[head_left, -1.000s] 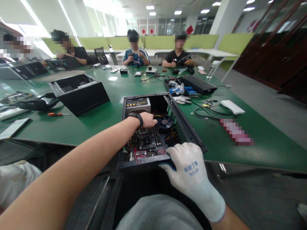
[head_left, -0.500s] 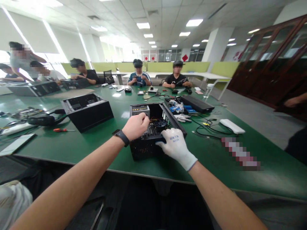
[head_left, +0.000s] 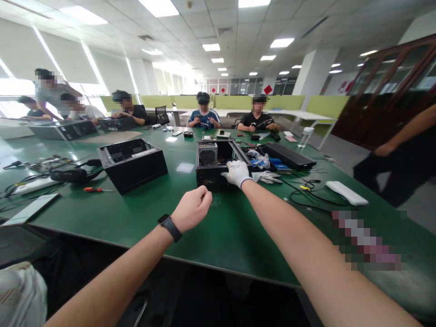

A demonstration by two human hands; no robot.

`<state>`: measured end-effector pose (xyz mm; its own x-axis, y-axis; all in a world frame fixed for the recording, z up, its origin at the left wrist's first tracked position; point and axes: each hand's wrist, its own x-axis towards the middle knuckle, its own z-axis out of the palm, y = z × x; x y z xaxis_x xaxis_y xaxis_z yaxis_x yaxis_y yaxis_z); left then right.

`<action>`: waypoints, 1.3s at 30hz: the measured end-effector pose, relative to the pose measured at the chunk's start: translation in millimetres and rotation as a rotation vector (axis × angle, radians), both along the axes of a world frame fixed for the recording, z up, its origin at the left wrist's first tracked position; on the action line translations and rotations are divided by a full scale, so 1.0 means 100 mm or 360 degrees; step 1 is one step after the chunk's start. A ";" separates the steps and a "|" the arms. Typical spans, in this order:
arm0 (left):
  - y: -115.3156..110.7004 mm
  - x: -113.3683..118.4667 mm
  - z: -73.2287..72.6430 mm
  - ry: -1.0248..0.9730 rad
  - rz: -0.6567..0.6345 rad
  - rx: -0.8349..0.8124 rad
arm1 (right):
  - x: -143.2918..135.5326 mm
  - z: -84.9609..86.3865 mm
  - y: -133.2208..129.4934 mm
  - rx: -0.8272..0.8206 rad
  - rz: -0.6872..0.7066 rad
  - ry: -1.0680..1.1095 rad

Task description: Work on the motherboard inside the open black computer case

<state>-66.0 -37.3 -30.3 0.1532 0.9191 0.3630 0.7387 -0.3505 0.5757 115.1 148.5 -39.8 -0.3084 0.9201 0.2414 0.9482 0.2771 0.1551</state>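
Observation:
An open black computer case (head_left: pixel 211 178) stands on the green table (head_left: pixel 238 227), well back from the near edge, with a grey power supply (head_left: pixel 207 155) showing inside. My right hand (head_left: pixel 236 172), in a white glove, grips the case's near top rim with the arm stretched out. My left hand (head_left: pixel 192 206), bare with a black watch on the wrist, hovers over the table in front of the case as a closed fist. Whether anything small is inside the fist is hidden.
A second black case (head_left: pixel 132 168) sits to the left, with an orange-handled screwdriver (head_left: pixel 93 189) and black headphones (head_left: pixel 70 175) beside it. A loose white glove (head_left: pixel 267 177), cables (head_left: pixel 306 188) and a white power strip (head_left: pixel 345 193) lie right. Several people sit around; one stands at far right (head_left: pixel 402 154).
The case has moved from the table's near edge to farther out on the table, my gloved right hand staying on it. My left hand came out of the case and drew back as a fist.

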 end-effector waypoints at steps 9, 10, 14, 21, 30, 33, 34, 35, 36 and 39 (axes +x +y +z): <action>-0.13 -0.05 0.05 -0.0039 -0.0027 -0.0053 | 0.03 -0.01 -0.10 0.0010 0.0060 -0.0027; -0.13 -0.04 0.07 -0.0038 -0.0031 -0.0051 | 0.05 -0.03 -0.16 0.0018 0.0068 -0.0027; -0.10 0.00 0.17 0.0008 -0.0029 -0.0023 | 0.11 -0.09 -0.48 0.0039 0.0070 -0.0023; -0.03 0.18 0.45 0.0140 -0.0005 0.0016 | 0.34 -0.17 -1.33 0.0069 0.0150 0.0038; 0.26 0.41 0.25 0.0888 -0.0206 -0.0522 | 0.67 -0.25 -2.51 0.0097 0.0247 0.0167; 0.27 0.52 0.15 0.1132 -0.0240 -0.0665 | 0.75 -0.27 -2.79 0.0113 0.0321 0.0256; 0.26 0.56 0.13 0.1192 -0.0258 -0.0698 | 0.78 -0.27 -2.86 0.0115 0.0341 0.0280; 0.25 0.60 0.13 0.1242 -0.0277 -0.0724 | 0.80 -0.27 -2.93 0.0115 0.0353 0.0299; 0.24 0.64 0.12 0.1283 -0.0290 -0.0746 | 0.82 -0.27 -3.00 0.0116 0.0362 0.0315; 0.20 0.74 0.11 0.1373 -0.0285 -0.0819 | 0.86 -0.28 -3.17 0.0119 0.0383 0.0360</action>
<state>8.3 -17.8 -19.4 0.3261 0.8703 -0.3690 0.9340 -0.3568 -0.0163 201.5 -168.4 -67.8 -0.4454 0.8047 0.3926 0.8698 0.4928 -0.0232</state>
